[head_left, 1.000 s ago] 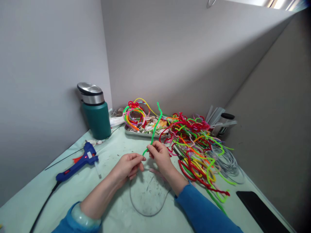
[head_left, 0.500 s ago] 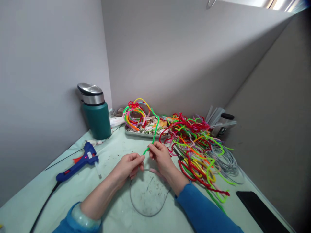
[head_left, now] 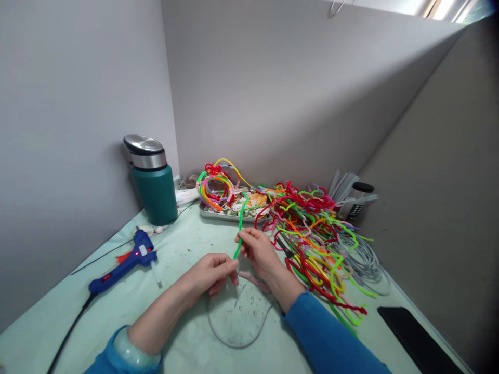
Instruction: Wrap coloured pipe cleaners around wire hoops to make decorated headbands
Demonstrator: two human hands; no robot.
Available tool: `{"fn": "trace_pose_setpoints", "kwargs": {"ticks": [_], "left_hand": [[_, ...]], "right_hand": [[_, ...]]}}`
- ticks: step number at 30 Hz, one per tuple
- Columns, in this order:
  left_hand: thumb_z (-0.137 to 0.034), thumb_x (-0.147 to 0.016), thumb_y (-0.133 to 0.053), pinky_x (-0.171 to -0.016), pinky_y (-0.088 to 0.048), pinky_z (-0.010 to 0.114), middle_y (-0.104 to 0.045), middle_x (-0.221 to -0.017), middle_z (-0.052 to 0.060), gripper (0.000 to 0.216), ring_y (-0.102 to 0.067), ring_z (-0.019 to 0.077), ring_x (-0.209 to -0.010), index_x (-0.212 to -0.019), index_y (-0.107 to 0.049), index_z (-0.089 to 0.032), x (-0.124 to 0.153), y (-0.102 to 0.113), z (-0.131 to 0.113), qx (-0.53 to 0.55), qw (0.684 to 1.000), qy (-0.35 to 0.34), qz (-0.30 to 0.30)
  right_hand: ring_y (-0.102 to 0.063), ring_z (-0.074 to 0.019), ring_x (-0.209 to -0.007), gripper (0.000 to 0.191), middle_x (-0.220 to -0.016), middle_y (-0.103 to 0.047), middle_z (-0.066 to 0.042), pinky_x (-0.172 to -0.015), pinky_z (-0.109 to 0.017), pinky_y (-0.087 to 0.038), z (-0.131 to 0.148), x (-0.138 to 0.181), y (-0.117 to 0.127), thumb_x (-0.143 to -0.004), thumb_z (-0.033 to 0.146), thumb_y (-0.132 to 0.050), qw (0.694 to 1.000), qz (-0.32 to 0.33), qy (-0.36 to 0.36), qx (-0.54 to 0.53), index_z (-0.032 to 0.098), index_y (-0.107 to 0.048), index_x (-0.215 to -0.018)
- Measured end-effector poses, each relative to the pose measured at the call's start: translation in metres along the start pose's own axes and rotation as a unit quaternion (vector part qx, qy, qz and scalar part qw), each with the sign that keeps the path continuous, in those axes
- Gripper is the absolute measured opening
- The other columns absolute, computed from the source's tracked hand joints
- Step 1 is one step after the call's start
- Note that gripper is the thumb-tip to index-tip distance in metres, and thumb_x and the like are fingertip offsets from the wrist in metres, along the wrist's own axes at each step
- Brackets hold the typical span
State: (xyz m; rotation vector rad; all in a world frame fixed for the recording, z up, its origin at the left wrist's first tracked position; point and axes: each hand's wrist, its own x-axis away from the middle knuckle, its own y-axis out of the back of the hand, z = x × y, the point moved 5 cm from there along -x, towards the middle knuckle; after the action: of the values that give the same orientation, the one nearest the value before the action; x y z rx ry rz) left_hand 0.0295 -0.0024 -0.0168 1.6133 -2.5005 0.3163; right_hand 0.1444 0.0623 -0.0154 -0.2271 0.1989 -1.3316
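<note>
My right hand (head_left: pixel 257 250) pinches a bright green pipe cleaner (head_left: pixel 241 213), whose free end points up and away. Its lower end comes down to the fingertips of my left hand (head_left: pixel 219 271). My left hand is closed at the upper left of a thin grey wire hoop (head_left: pixel 237 347), and its fingers hide that part of the wire. A pink fuzzy wrapping (head_left: pixel 252 279) covers a stretch of the hoop below my right hand. Whether the green end is fastened to the hoop cannot be seen.
A blue glue gun (head_left: pixel 128 262) lies left, near a green bottle (head_left: pixel 155 192). Behind my hands is a metal tray (head_left: pixel 218 217) with colourful rings and small pieces. Tangled pipe cleaners (head_left: pixel 304 208), scissors (head_left: pixel 288 248), coiled grey wire (head_left: pixel 360 259) and a black flat object (head_left: pixel 417 337) are right.
The green pipe cleaner's free end has swung left and lower, and the strand stands straighter. My left hand has shifted slightly right and down; the right hand stays nearly in place.
</note>
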Motion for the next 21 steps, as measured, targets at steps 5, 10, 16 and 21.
{"fn": "trace_pose_setpoints", "kwargs": {"ticks": [5,10,16,21], "left_hand": [[-0.053,-0.078,-0.054,-0.031,-0.022,0.017,-0.040,-0.046,-0.008,0.038,-0.024,0.0034,-0.033,-0.080,-0.056,-0.015,-0.004,0.016,-0.001,0.041,0.991,-0.026,-0.127],[-0.043,-0.077,-0.061,-0.035,-0.017,0.016,-0.027,-0.043,-0.011,0.032,-0.021,0.0030,-0.037,-0.087,-0.059,-0.013,-0.006,0.033,-0.002,0.113,0.974,-0.100,-0.170],[-0.040,-0.076,-0.063,-0.035,-0.018,0.017,-0.039,-0.056,-0.008,0.032,-0.023,0.0012,-0.038,-0.089,-0.063,-0.012,-0.007,0.034,-0.003,0.171,0.961,-0.115,-0.183],[-0.040,-0.075,-0.064,-0.036,-0.023,0.016,-0.036,-0.053,-0.009,0.032,-0.025,0.0017,-0.039,-0.090,-0.064,-0.012,-0.005,0.043,-0.003,0.189,0.944,-0.137,-0.233]], "right_hand": [[-0.042,-0.0051,-0.040,0.018,-0.054,-0.054,0.004,-0.040,-0.017,-0.029,-0.008,0.008,-0.012,-0.070,0.031,-0.065,0.990,0.101,-0.091,0.036,0.015,-0.057,-0.068],[-0.039,-0.0047,-0.039,0.012,-0.056,-0.058,0.002,-0.037,-0.017,-0.027,-0.003,0.016,-0.015,-0.071,0.025,-0.061,0.960,0.182,-0.117,0.180,0.014,-0.057,-0.066],[-0.044,-0.0073,-0.044,0.009,-0.056,-0.056,0.003,-0.042,-0.019,-0.031,0.011,0.012,-0.005,-0.074,0.023,-0.056,0.912,0.209,-0.043,0.351,0.016,-0.057,-0.069],[-0.048,-0.0097,-0.055,0.008,-0.059,-0.056,0.002,-0.049,-0.019,-0.032,0.025,0.005,0.009,-0.071,0.017,-0.054,0.849,0.191,0.037,0.491,0.016,-0.058,-0.065]]}}
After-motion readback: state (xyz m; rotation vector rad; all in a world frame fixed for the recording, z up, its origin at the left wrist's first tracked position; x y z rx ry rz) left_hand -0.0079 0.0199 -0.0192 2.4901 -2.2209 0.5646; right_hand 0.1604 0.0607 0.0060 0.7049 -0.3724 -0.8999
